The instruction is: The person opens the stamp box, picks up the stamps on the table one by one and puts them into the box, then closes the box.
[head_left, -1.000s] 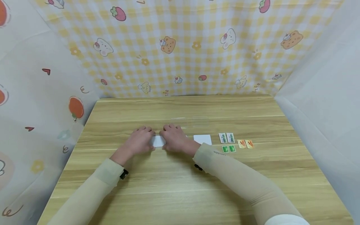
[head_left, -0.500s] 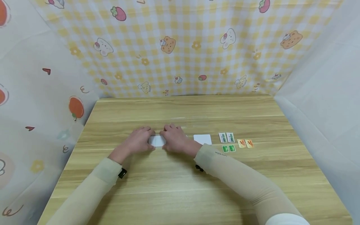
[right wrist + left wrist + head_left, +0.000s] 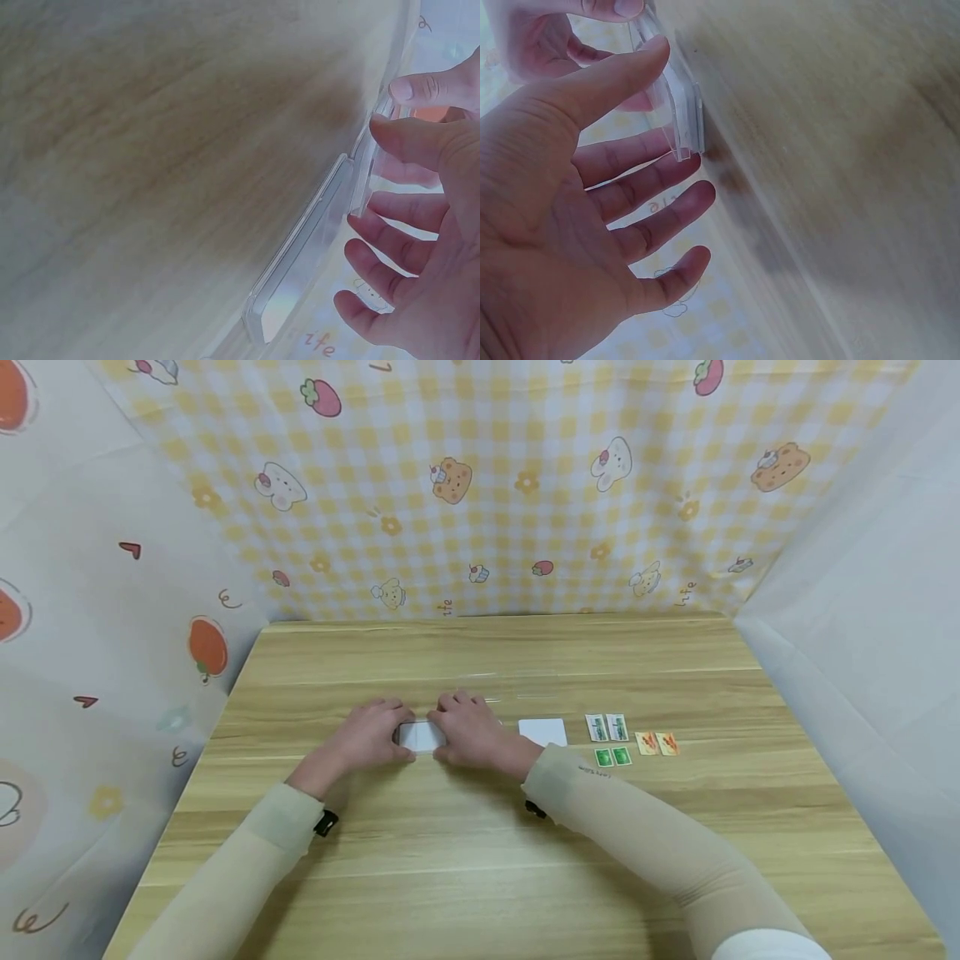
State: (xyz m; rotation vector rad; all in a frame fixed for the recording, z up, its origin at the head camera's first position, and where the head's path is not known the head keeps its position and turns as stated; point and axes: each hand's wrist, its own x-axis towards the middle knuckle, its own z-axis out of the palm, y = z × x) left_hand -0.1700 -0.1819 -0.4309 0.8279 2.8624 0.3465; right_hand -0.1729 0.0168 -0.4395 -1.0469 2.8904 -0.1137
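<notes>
Between my two hands in the head view lies a flat clear plastic case [image 3: 422, 737] with a white insert. My left hand [image 3: 372, 733] holds its left end, thumb on the near edge and fingers at the far edge. At the right end my right hand [image 3: 471, 732] pinches the case the same way. The left wrist view shows the case's layered edge [image 3: 686, 112] between thumb and index finger, the other fingers spread loosely. In the right wrist view, a second clear case with a white insert [image 3: 300, 247] lies beside the right hand.
Right of the right forearm sits a white rectangle [image 3: 543, 732]. Farther right lie small stamp-like pieces: blue-green ones [image 3: 606, 727], green ones [image 3: 612, 757] and orange ones [image 3: 657, 743]. Faint clear plastic pieces [image 3: 536, 696] rest behind the hands on the wooden table [image 3: 450, 860].
My left hand has shifted slightly left, so more of the case shows between the hands. The right hand stays almost in place.
</notes>
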